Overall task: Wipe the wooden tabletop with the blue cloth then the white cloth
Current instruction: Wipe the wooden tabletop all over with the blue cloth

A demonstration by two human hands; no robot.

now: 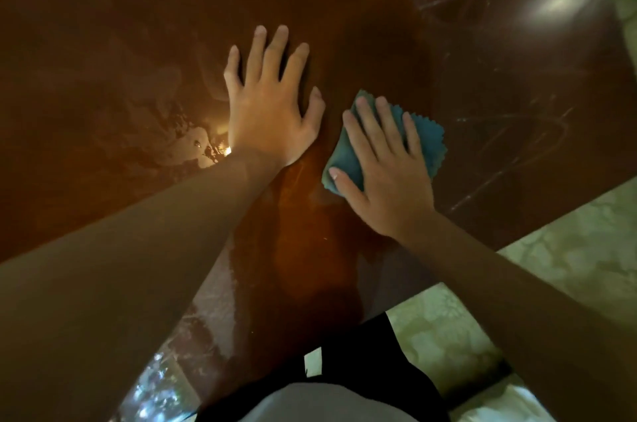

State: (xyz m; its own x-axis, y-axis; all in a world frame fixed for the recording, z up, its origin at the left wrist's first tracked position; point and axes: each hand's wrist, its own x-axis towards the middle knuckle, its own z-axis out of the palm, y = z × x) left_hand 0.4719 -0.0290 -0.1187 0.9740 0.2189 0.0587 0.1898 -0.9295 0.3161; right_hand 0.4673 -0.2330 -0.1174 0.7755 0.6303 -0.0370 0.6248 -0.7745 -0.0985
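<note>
Right hand (386, 176) presses the blue cloth (427, 142) flat – no grip – left hand (269, 111) splayed on the tabletop (103, 76).

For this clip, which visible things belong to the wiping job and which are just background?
Part of the job:
- blue cloth, pressed flat under the right hand
- wooden tabletop
- left hand, resting flat on the wood

Background:
- patterned floor

No white cloth is in view.

The right hand (382, 176) covers most of the blue cloth (429, 142). The wooden tabletop (138, 42) runs past the far and left edges; both forearms are cut off near
</note>
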